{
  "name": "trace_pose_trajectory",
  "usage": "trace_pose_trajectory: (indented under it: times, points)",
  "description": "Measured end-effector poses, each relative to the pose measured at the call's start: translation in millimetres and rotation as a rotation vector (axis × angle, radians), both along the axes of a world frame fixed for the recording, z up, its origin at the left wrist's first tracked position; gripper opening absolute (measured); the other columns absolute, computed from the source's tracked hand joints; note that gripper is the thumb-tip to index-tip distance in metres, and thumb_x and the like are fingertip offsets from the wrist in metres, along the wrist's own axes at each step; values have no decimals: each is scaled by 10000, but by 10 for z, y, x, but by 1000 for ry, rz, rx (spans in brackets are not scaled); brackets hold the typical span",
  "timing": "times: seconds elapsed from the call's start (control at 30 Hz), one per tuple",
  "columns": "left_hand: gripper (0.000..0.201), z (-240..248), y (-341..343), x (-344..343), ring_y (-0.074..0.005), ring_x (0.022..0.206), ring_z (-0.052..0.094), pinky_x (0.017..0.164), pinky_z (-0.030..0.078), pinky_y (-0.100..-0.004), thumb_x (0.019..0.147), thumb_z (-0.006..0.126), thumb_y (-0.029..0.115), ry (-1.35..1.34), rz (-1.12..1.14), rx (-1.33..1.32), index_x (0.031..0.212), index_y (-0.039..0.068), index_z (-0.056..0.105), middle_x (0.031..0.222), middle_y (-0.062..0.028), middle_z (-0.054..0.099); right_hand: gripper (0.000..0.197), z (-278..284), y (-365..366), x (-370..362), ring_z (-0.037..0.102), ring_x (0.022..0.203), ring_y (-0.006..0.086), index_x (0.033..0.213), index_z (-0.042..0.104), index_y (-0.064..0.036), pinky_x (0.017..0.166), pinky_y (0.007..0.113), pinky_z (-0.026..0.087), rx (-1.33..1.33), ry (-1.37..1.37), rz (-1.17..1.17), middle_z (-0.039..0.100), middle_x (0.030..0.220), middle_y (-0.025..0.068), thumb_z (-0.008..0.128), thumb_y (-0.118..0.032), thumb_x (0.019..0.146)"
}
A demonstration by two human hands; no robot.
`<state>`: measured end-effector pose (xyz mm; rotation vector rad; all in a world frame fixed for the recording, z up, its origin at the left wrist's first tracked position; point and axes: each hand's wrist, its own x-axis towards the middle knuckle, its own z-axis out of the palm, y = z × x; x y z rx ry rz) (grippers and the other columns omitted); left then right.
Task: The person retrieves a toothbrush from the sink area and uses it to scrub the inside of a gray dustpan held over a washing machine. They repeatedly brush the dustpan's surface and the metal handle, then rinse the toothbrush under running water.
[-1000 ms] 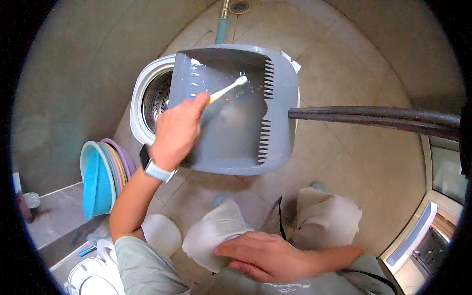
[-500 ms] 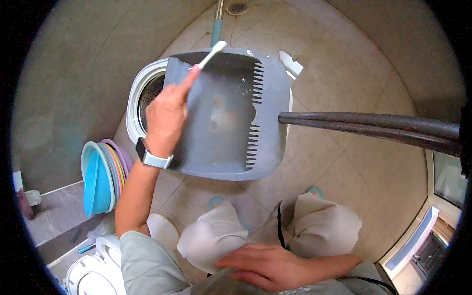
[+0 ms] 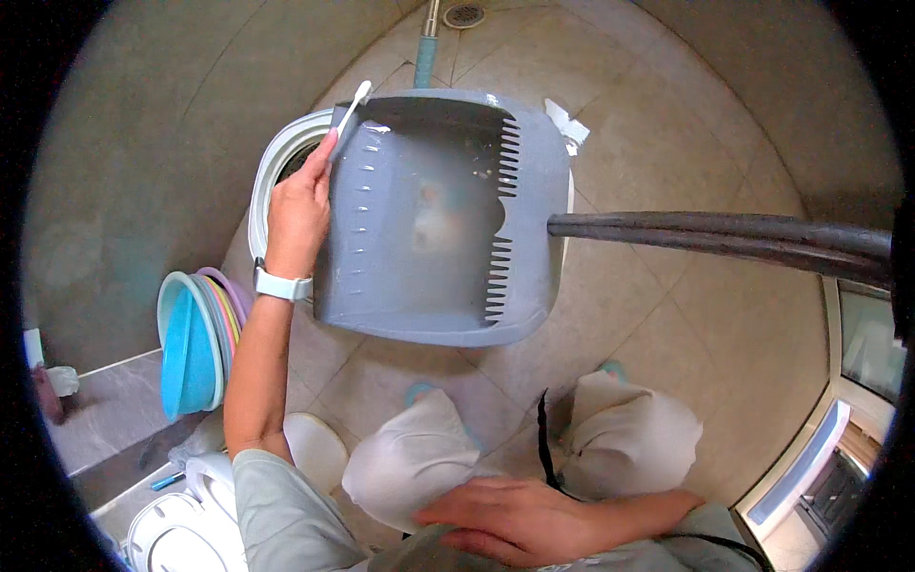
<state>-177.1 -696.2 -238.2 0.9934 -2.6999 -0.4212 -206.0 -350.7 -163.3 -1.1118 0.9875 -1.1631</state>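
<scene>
- Head view: the left hand (image 3: pixel 297 217) has its fingers closed on a slim white toothbrush (image 3: pixel 354 108), the index finger stretched along its handle.
- The brush head stands at the dustpan's far left corner; whether it touches there, I cannot tell.
- The toothbrush should be very light and fairly stiff, with a softer bristle end; mid-handle looks the best hold.
- The grey dustpan (image 3: pixel 434 336) lies over a white tub (image 3: pixel 259 195), covering all but mainly its left edge.
- The pan looks like stiff, light plastic; its glints suggest wet, slippery patches. Its thick near rim or the dark pole (image 3: pixel 724 238) at its right edge would give a firm grip; the comb teeth (image 3: pixel 498 276) look easier to bend.
- The right hand (image 3: pixel 519 520) lies by the lap, fingers nearly straight, nothing visible in it; its palm is hidden.
</scene>
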Motion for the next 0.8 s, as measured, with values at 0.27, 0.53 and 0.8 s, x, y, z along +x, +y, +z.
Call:
trace_pose_trajectory:
  times: [0.27,0.53,0.8]
  points:
    - [488,75,684,-462,-309,692,620,632,492,-369,872,541,53,96,-364,-11,1301,283,510,847,-176,626,322,58,8,45,575,943,325,1173,530,-49,806,395,472,-7,31,-57,592,1028,141,570,-144,868]
    - [525,340,598,-699,-286,573,566,481,446,-402,842,493,76,-134,-668,-349,1300,332,487,663,-93,521,300,81,14,96,566,957,335,1132,554,-37,809,414,457,-44,65,-74,591,1042,155,572,-117,843]
    - [548,364,552,-829,-271,546,557,474,441,-395,819,480,38,-154,-672,-416,1290,317,502,659,-94,515,271,-4,26,216,562,903,326,1091,563,-20,769,406,464,-144,25,-171,589,994,143,570,-158,858]
